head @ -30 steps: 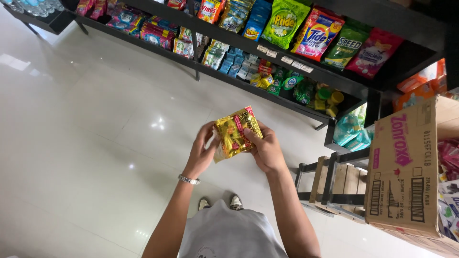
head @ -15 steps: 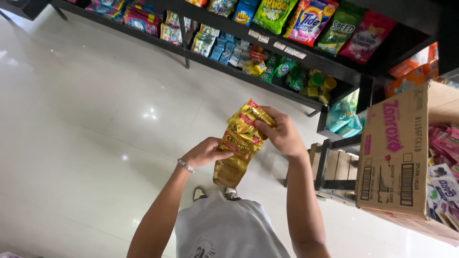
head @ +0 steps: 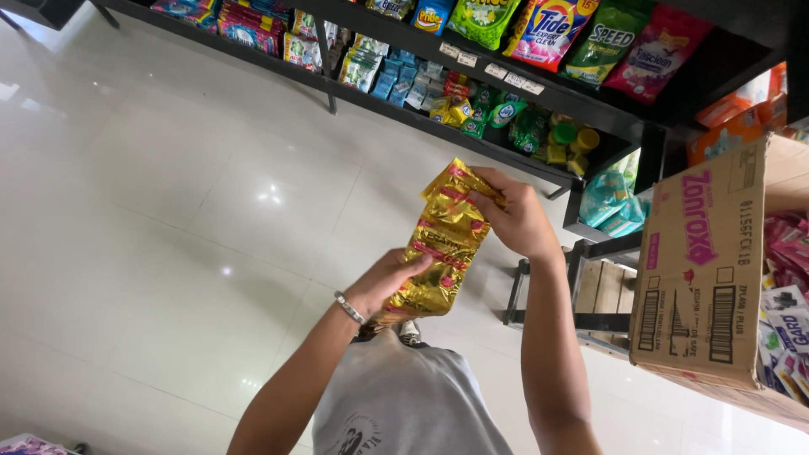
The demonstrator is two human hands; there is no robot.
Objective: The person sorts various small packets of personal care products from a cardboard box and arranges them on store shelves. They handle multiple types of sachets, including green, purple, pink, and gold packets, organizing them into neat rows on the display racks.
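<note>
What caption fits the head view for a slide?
Both hands, left and right, hold a gold sachet strip stretched out above a white floor, beside stocked shelves.

Long black metal shelf (head: 590,105) above and beyond the hands — stocked with colourful detergent pouches (head: 552,29) and small sachets (head: 396,76). Open brown cardboard carton (head: 704,270) to the right, sachets inside. Glossy white tiled floor (head: 152,219) to the left, below.

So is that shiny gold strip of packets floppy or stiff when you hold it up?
Probably floppy: the gold strip of packets hangs and bends between the right hand at its top and the left hand near its bottom. It looks light, since a few fingers hold it. The glossy foil may be a bit slippery.
</note>
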